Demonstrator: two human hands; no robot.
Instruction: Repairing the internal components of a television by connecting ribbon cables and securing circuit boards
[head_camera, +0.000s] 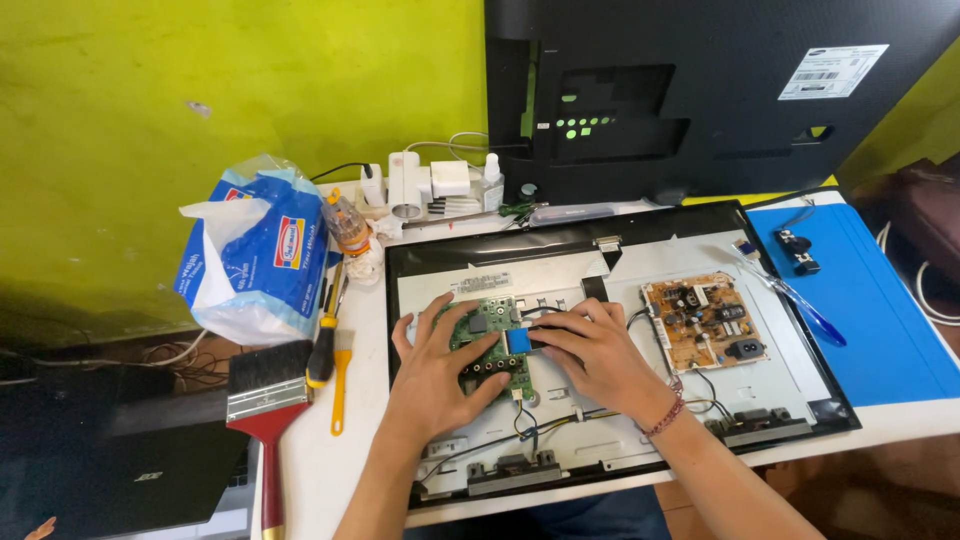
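Both hands (520, 360) cover green circuit board (490, 345); contact underneath hidden.

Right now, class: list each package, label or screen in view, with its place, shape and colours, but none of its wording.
Tissue pack: left of the opened panel, soft crumpled bag, blue and white with a red-yellow patch.
Sticker label: top right on the black television back cover, white rectangle with dark print.
Laptop: bottom left, black, closed.

Green circuit board (490, 345), blue ribbon cable (518, 341), brown power board (703, 322).
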